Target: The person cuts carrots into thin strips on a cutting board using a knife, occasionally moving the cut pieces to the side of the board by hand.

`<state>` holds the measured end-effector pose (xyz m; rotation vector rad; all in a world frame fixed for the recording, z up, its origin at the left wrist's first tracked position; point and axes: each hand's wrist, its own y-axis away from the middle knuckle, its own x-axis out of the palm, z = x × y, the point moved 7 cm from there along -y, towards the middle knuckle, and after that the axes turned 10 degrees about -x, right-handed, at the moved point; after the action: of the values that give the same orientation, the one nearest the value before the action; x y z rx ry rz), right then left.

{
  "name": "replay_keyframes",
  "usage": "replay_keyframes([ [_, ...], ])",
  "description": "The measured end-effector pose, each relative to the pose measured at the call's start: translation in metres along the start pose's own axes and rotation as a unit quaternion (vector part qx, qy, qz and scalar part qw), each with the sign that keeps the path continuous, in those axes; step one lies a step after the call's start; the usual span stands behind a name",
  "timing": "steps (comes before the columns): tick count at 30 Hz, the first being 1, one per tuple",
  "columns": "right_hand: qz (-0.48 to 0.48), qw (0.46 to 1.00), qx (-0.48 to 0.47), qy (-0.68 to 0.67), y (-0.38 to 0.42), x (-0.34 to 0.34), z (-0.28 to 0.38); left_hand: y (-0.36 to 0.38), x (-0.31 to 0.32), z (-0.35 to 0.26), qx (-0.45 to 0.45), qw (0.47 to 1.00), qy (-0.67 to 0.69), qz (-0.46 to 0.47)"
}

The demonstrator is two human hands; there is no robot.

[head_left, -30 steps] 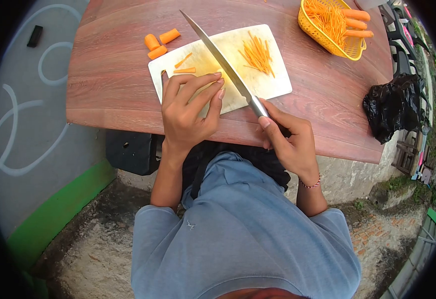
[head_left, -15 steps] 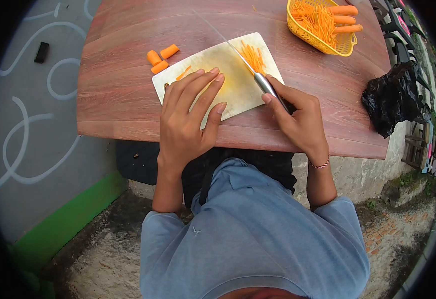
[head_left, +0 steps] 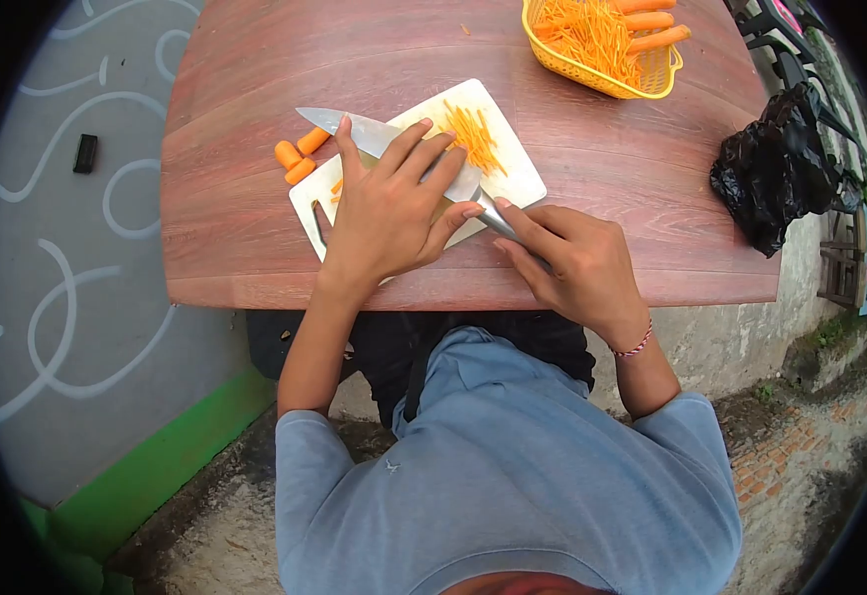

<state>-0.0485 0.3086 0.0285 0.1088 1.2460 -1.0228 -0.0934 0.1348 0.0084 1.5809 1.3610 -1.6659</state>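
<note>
My right hand [head_left: 582, 260] is wrapped round the handle of a steel knife [head_left: 366, 134], whose blade lies flat over the cutting board [head_left: 518, 178] and points to the upper left. My left hand [head_left: 394, 203] rests on the blade with its fingers spread. Thin carrot strips [head_left: 473, 139] lie in a heap on the right part of the board, and a few more show at its left, partly behind my left hand. Beyond the board's left corner sit several short carrot pieces [head_left: 300, 171], one close to the knife's tip.
A yellow basket [head_left: 602, 81] at the back right of the wooden table [head_left: 245, 198] holds carrot strips and whole carrots [head_left: 657, 40]. A black plastic bag [head_left: 776, 174] sits at the table's right edge. A small black object [head_left: 85, 154] lies on the grey painted surface at left.
The knife has swung from upright to flat, its blade now pointing left. My left hand has come onto the blade with fingers spread. The whole view has shifted slightly.
</note>
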Motion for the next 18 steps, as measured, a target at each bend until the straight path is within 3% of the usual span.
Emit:
replay_keyframes([
  [7,-0.007,1.000,0.014,-0.020,0.003,0.000,-0.006,-0.002,-0.009,-0.004,0.017,0.999,0.037,-0.030],
  [13,-0.001,1.000,0.005,-0.019,0.004,0.003,-0.001,0.001,0.008,-0.004,-0.011,1.000,-0.023,0.004],
  [18,-0.029,0.999,0.026,-0.028,0.006,0.002,-0.004,0.000,-0.016,0.005,-0.030,0.996,0.049,-0.072],
])
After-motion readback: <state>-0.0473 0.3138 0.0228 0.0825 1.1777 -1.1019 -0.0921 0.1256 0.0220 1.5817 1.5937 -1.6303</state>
